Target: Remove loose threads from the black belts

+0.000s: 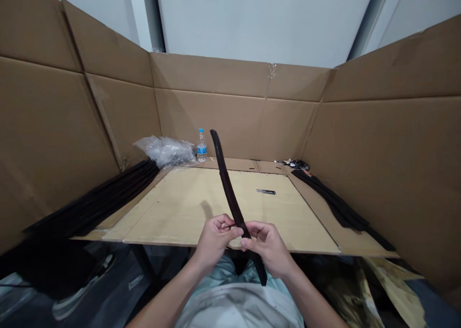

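Cardboard walls (216, 121) around pale wood board (288, 227). Dark bendy strip (230, 198) held in both hands, long way pointing up and away, top end curving left, low end hanging down past grip toward shirt. Left hand (216, 239) and right hand (268, 246) closed on strip, side by side, right hand nearer low end, wrists turned in. Ahead of grip on board, small knife (265, 191). Farther off, water bottle (201, 145), plastic bag (165, 151). Black strips (97, 198) off to left, more black strips (334, 198) off to right.

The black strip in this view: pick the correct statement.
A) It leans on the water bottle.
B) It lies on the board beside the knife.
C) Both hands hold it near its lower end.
C. The left hand and right hand hold the black strip, its upper part rising free above the board.
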`<state>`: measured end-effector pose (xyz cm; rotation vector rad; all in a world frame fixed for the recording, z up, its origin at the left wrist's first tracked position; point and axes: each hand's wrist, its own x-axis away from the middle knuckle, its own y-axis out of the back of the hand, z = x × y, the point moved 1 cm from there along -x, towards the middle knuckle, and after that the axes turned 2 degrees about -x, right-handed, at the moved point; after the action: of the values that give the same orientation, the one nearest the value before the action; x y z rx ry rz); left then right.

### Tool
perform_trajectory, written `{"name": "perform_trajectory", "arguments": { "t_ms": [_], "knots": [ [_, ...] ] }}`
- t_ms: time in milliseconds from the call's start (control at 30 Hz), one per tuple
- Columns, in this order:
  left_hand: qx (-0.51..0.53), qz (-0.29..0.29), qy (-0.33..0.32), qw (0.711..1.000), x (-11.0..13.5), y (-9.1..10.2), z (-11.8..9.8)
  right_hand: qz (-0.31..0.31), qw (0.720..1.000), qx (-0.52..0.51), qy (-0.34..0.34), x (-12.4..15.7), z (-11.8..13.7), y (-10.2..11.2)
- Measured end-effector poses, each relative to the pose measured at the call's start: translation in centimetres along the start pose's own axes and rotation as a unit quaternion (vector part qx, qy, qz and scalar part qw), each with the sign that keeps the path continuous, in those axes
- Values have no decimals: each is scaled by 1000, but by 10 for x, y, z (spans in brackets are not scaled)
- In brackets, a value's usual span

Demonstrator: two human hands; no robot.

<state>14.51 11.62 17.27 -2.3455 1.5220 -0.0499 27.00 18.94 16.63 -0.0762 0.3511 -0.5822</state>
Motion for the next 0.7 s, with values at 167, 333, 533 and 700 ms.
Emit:
{"name": "perform_trajectory", "arguments": {
  "t_ms": [167, 333, 533, 700],
  "knots": [
    [-19, 3, -2, 1000, 5, -1, -1, -26, 999, -23, -39, 2, 3, -2],
    [-6, 25, 5, 1000, 6, -2, 0, -45, 997, -12, -66, 4, 1, -2],
    [-6, 24, 5, 1000, 4, -1, 3, -75, 996, 44, -27, 4, 1, -5],
    [-30, -7, -7, 999, 3, 0, -2, -39, 999, -10, -13, 3, 5, -6]
  ]
}}
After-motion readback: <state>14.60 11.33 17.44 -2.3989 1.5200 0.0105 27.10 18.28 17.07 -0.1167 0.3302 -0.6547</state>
